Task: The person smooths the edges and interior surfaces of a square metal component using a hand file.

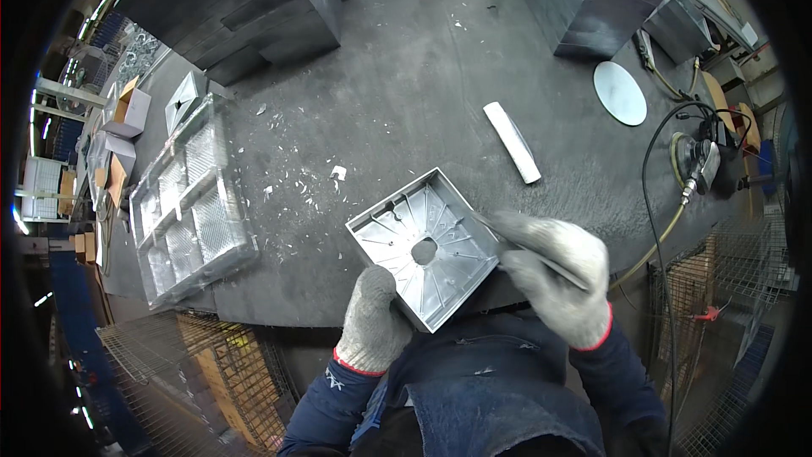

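A square, shallow cast-metal housing (448, 283) is tilted at the table's near edge, its open side up. Ribs run out from a round hole in its middle. My left hand (372, 317), in a grey knit glove with a red cuff, is closed on the housing's near left wall. My gloved right hand (558, 275) is at the housing's right corner, blurred by motion. Its fingers are closed, and a thin, narrow thing shows along them, too smeared to name.
A white roll (512, 142) lies beyond the housing. Plastic-wrapped metal frames (190, 203) lie at left, with pale scraps between. Dark block stacks (245, 13) stand at the back. At right are a pale oval disc (620, 93), a sander (695, 161) with hose, and wire baskets (719, 279).
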Demonstrator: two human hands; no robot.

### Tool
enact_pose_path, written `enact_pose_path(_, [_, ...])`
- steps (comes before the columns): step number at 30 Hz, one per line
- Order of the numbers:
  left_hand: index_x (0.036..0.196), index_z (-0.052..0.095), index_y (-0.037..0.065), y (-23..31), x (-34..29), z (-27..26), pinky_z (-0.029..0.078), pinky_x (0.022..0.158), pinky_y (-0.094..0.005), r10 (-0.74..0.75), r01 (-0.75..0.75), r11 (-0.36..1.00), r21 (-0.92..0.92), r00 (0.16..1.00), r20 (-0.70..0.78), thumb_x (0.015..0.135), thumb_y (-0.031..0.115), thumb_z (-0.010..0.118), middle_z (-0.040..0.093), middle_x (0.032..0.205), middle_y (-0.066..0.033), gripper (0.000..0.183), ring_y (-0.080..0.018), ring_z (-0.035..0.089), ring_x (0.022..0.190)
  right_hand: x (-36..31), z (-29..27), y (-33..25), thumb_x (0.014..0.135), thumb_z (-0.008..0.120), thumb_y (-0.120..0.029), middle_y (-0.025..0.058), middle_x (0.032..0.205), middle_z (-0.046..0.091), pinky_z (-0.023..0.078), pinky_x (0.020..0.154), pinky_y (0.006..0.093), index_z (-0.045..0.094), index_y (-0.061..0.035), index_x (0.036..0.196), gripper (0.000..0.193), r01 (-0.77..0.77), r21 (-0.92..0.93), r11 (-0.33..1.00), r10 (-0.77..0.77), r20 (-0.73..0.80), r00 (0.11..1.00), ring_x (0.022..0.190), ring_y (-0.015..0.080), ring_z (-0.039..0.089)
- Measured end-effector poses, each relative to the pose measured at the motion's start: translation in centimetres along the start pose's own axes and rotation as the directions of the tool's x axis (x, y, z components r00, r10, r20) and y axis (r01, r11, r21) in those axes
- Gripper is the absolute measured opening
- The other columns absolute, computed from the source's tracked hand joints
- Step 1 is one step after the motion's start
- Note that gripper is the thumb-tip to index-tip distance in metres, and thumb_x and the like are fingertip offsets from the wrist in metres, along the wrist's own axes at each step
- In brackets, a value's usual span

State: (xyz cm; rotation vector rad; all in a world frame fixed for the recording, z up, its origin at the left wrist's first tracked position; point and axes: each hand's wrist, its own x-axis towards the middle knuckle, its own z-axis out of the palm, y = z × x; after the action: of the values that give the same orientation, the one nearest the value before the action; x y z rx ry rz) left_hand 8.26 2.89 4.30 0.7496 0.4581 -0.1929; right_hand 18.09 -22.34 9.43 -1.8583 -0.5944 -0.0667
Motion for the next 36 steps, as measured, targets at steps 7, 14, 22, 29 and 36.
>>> enact_pose_path(7, [0.177,0.041,-0.003,0.0,0.2,-0.1,0.062,0.125,-0.0605,0.014,-0.014,1.000,-0.001,0.999,0.034,0.113,0.052,0.077,0.062,0.171,-0.0233,0.092,-0.0404,0.070,0.151,3.1,2.8,2.6,0.092,0.094,-0.005,0.0165,0.099,0.085,0.065,0.074,0.0402,0.084,0.0003,0.131,0.040,0.111,-0.050,0.993,-0.108,0.058,0.992,0.082,0.0291,0.083])
enact_pose_path(14, [0.166,0.056,-0.008,0.1,0.3,-0.9,0.066,0.117,-0.0491,0.111,-0.123,0.977,0.174,0.991,0.078,0.112,0.022,0.067,0.073,0.159,-0.0206,0.062,-0.0334,0.077,0.142,2.9,3.1,2.3,0.090,0.091,-0.003,0.0167,0.091,0.083,0.063,0.071,0.0418,0.087,0.0003,0.122,0.032,0.100,-0.014,0.995,-0.100,-0.010,0.995,0.074,0.0303,0.080])
enact_pose_path(22, [0.155,0.065,-0.011,0.9,0.0,1.0,0.067,0.111,-0.0451,0.058,-0.055,0.998,-0.041,0.996,0.074,0.112,0.013,0.056,0.078,0.150,-0.0181,0.051,-0.0273,0.080,0.134,3.1,3.5,2.9,0.087,0.092,-0.006,0.0186,0.101,0.085,0.065,0.077,0.0446,0.085,-0.0003,0.123,0.037,0.149,-0.043,0.988,-0.149,0.001,0.989,0.085,0.0360,0.083])
enact_pose_path(29, [0.156,0.066,-0.009,0.5,0.1,0.5,0.063,0.116,-0.0435,0.058,-0.057,0.998,-0.027,0.997,0.053,0.116,0.019,0.056,0.078,0.151,-0.0179,0.050,-0.0278,0.077,0.139,2.4,3.1,3.1,0.093,0.086,-0.004,0.0163,0.101,0.087,0.066,0.079,0.0409,0.088,-0.0008,0.122,0.030,0.016,0.026,1.000,-0.015,-0.021,1.000,0.086,0.0298,0.085])
enact_pose_path(36, [0.158,0.064,-0.009,0.1,0.2,0.1,0.065,0.116,-0.0459,0.098,-0.098,0.983,0.155,0.995,0.008,0.116,0.021,0.060,0.077,0.152,-0.0189,0.052,-0.0310,0.077,0.139,2.3,3.1,3.4,0.096,0.083,-0.003,0.0168,0.110,0.089,0.068,0.082,0.0398,0.087,-0.0004,0.124,0.029,0.031,0.045,0.999,-0.029,-0.042,0.999,0.089,0.0281,0.086])
